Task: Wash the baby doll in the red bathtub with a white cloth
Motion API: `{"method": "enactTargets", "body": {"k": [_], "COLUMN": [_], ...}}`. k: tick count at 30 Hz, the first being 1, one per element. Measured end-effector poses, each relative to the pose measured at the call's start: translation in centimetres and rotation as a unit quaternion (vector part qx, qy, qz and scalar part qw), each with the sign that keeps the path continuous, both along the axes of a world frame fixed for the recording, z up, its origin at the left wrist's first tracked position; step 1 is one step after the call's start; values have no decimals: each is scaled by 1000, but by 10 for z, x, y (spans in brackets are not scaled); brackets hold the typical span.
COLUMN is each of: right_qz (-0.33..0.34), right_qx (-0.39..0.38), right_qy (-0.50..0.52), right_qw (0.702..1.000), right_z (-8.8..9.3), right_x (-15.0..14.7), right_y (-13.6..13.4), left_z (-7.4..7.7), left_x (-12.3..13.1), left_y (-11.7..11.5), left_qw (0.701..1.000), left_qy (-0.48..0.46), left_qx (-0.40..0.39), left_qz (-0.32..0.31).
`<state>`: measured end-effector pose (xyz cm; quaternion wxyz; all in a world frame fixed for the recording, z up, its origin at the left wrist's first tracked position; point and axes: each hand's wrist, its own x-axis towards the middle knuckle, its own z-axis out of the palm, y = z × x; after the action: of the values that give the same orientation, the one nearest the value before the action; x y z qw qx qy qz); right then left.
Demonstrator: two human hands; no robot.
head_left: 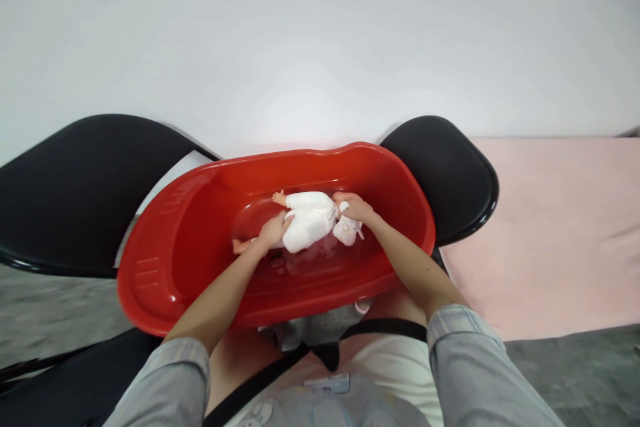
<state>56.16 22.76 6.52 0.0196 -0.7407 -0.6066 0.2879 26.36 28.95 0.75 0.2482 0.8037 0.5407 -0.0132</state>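
A baby doll (307, 223) in white clothing lies inside a red baby bathtub (146, 273), its head toward the right and its feet toward the left. My left hand (273, 230) is closed round the doll at the hip and upper leg. At the neck and back of the head, my right hand (356, 207) grips the doll, with the fingers partly hidden. Something white covers the doll's head (347, 231). Shiny reflections under the doll look like shallow water on the tub floor.
The tub stands between a black chair (80, 193) on the left and another black chair seat (445, 177) on the right. A pink cloth-covered surface (560, 233) spreads out at the right. Behind everything rises a white wall (310, 40). Below is a grey floor (60, 307).
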Motion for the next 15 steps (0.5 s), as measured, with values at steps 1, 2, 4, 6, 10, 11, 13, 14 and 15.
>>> {"method": "enactTargets", "body": {"k": [1, 2, 4, 6, 10, 11, 13, 14, 15], "right_qz": [-31, -55, -73, -77, -84, -86, -91, -96, -101], "right_qx": [-13, -24, -27, -25, -24, -27, -34, -37, -39], "right_qy": [2, 5, 15, 19, 21, 22, 26, 30, 35], "right_qw": [999, 998, 997, 996, 996, 996, 995, 994, 993], "right_z": [5, 10, 19, 25, 29, 29, 30, 30, 30], "right_x": [-1, -2, -4, -6, -9, -9, -9, -9, -8], "right_y": [-2, -4, -7, -8, -10, -10, -10, -10, -10], "left_z": [0, -1, -3, -4, -5, -5, -4, -3, -2], "left_x": [0, 0, 0, -1, -1, -1, -1, -1, 0], "left_y": [0, 0, 1, 1, 1, 1, 1, 1, 1], "left_qw": [1000, 1000, 1000, 1000, 1000, 1000, 1000, 1000, 1000], "left_qy": [-3, -5, -6, -5, -6, -6, -2, 0, 2], "left_qx": [1, 1, 1, 3, 9, 9, 7, 6, 5], "left_qz": [0, -1, -1, 0, 3, 4, 5, 5, 4]}}
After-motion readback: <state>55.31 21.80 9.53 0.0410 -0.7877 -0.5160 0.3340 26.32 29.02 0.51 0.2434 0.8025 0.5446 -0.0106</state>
